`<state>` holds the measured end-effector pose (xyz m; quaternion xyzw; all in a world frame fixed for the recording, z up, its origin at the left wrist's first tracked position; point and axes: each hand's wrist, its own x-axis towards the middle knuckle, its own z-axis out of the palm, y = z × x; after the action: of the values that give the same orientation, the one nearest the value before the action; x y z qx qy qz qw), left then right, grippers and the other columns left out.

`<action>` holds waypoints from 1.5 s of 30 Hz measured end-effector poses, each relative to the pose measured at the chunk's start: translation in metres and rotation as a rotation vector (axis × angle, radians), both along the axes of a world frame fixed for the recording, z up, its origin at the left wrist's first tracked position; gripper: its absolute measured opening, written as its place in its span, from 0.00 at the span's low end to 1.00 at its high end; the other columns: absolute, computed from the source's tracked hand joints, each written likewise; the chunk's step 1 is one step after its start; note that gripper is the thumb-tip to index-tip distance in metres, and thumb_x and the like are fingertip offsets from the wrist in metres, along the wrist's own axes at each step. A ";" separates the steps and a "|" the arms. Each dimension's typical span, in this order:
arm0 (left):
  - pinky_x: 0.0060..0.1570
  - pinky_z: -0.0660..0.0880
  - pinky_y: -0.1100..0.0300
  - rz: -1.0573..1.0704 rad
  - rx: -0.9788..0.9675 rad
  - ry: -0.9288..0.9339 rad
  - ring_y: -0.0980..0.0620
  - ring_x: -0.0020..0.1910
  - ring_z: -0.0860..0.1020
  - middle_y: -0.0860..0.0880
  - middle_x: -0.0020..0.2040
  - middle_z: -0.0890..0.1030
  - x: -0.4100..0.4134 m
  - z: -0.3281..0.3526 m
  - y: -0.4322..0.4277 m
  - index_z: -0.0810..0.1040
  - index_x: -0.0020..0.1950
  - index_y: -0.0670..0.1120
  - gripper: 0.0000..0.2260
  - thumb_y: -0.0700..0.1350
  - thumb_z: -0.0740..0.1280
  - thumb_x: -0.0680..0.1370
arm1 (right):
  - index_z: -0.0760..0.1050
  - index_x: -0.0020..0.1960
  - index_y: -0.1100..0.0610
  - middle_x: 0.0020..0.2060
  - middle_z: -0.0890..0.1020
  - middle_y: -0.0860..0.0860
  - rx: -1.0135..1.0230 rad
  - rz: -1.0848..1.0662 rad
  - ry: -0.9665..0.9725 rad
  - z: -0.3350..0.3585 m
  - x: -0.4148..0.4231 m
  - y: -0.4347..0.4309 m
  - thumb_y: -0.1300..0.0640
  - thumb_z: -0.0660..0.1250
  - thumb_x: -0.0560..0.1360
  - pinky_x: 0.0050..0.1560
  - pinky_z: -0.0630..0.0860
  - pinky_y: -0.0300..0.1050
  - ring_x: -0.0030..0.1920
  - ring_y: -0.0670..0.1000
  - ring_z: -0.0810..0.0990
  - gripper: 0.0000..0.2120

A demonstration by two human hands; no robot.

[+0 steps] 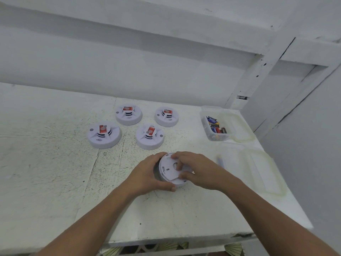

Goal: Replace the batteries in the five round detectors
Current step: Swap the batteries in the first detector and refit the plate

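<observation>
The left hand (147, 174) and right hand (195, 169) are covering much of the rim and back of the detector (168, 171) they are gripping. Its front is facing away out of sight, and both forearms (103, 209) are running off the bottom edge. The print on the red labels (103, 128) of the other detectors (110, 141) is showing too small to read, the batteries (215, 125) in the clear tub (210, 108) are blurring into an uncountable jumble, and a small pale object (220, 160) near the right hand is smearing beyond telling.
</observation>
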<state>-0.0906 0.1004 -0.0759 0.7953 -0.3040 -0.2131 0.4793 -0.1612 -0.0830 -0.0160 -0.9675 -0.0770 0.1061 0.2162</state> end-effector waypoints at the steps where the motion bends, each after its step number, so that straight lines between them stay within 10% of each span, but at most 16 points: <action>1: 0.49 0.71 0.68 0.001 -0.001 -0.002 0.66 0.53 0.74 0.63 0.54 0.77 0.000 0.000 0.000 0.68 0.56 0.69 0.36 0.53 0.83 0.55 | 0.72 0.50 0.55 0.69 0.71 0.49 0.003 0.005 -0.006 -0.001 0.000 0.000 0.59 0.68 0.75 0.67 0.65 0.43 0.69 0.49 0.67 0.06; 15: 0.54 0.73 0.63 0.007 0.006 -0.021 0.63 0.55 0.75 0.62 0.56 0.77 0.002 -0.006 -0.001 0.69 0.62 0.66 0.40 0.56 0.83 0.53 | 0.75 0.58 0.52 0.66 0.74 0.43 0.104 -0.048 -0.014 -0.010 -0.003 -0.003 0.63 0.67 0.72 0.65 0.69 0.47 0.69 0.48 0.68 0.15; 38: 0.47 0.68 0.72 0.029 0.019 -0.046 0.68 0.52 0.73 0.65 0.53 0.77 -0.002 -0.001 -0.004 0.69 0.58 0.64 0.39 0.53 0.84 0.52 | 0.76 0.57 0.58 0.74 0.64 0.51 0.087 -0.019 -0.137 -0.034 -0.013 0.008 0.59 0.58 0.81 0.70 0.46 0.28 0.76 0.47 0.55 0.10; 45: 0.48 0.71 0.70 0.038 0.003 -0.060 0.66 0.51 0.74 0.65 0.52 0.78 -0.003 0.000 -0.004 0.68 0.54 0.68 0.36 0.52 0.83 0.54 | 0.75 0.58 0.58 0.75 0.62 0.52 0.070 -0.107 -0.141 -0.041 -0.017 0.020 0.58 0.57 0.81 0.72 0.50 0.39 0.77 0.51 0.53 0.10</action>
<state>-0.0939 0.0968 -0.0761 0.8076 -0.3028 -0.1807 0.4727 -0.1783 -0.0628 -0.0565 -0.9671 -0.0437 0.0234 0.2495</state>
